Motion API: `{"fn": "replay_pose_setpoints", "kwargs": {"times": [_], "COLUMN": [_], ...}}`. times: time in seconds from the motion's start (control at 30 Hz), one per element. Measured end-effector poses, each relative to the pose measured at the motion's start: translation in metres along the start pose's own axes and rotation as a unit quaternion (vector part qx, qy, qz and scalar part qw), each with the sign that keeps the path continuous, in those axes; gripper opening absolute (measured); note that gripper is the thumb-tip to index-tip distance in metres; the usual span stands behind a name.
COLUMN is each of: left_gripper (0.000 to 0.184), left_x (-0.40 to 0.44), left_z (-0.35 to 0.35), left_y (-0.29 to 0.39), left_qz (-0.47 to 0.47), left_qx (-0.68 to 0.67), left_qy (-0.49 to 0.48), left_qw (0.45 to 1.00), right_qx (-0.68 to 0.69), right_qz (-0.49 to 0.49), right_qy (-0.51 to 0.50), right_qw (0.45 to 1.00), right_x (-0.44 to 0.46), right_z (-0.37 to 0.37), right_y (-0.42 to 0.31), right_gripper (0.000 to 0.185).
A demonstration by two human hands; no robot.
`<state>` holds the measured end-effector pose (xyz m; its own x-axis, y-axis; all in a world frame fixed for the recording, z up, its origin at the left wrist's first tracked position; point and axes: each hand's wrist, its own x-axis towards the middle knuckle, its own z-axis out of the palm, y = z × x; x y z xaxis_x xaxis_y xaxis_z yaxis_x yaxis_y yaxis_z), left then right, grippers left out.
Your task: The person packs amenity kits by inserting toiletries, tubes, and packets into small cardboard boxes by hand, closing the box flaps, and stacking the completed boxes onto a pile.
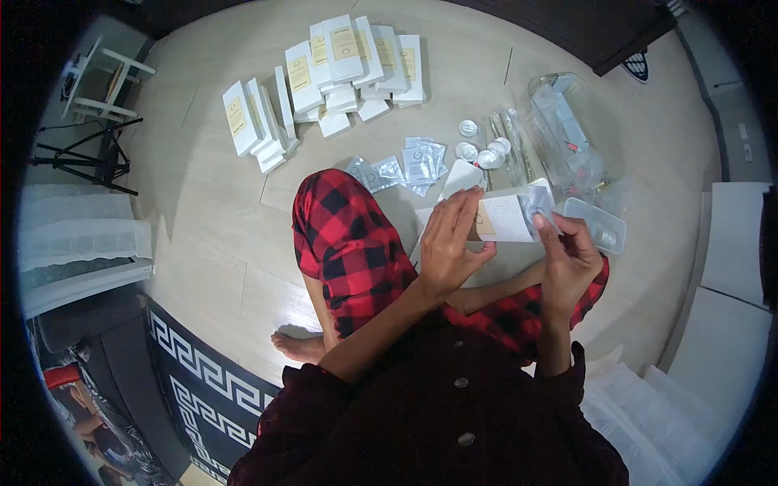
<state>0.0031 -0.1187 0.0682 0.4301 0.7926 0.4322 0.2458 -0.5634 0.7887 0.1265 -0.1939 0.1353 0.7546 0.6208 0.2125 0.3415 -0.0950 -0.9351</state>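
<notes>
My left hand [450,247] is closed around a small white box [512,220] with a gold label, held sideways above my lap. At the box's right end, which looks opened, my right hand [565,257] pinches a silvery sachet [535,212] between thumb and fingers. Part of the sachet seems to sit inside the box, but how far in I cannot tell. Just beyond my hands, several silver printed sachets [420,164] lie on the floor. Several round silver-lidded tins [490,157] stand beside them, and a white card or box flap [460,180] shows behind my left hand.
Several white boxes with gold labels [344,53] are piled at the back, more [247,121] to their left. On the right are a transparent plastic bag [567,150] and a plastic tub [617,229]. A black tripod [89,154] stands far left; a person's arm [85,397] shows lower left.
</notes>
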Motion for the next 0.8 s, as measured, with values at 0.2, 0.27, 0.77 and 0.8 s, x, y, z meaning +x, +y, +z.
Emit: {"fn": "replay_pose_setpoints", "kwargs": {"times": [0.2,0.27,0.77,0.8], "left_gripper": [0.071,0.071,0.081,0.088], "left_x": [0.001,0.002,-0.027,-0.031], "left_z": [-0.004,-0.003,0.011,0.013], "left_y": [-0.007,-0.002,0.027,0.028], "left_qz": [0.014,0.017,-0.134,-0.18], "left_qx": [0.046,0.034,-0.048,-0.069], "left_qy": [-0.001,0.005,-0.033,-0.047], "left_qw": [0.999,0.999,0.989,0.98], "right_qx": [-0.061,-0.162,-0.1,-0.101], "right_qz": [0.053,-0.161,-0.051,-0.05], "right_qy": [-0.045,-0.059,-0.206,-0.206], "right_qw": [0.996,0.972,0.972,0.972], "right_x": [0.006,0.011,0.018,0.016], "right_z": [0.001,-0.004,0.009,0.012], "right_y": [-0.008,0.0,0.023,0.029], "right_gripper": [0.011,0.014,0.027,0.027]}}
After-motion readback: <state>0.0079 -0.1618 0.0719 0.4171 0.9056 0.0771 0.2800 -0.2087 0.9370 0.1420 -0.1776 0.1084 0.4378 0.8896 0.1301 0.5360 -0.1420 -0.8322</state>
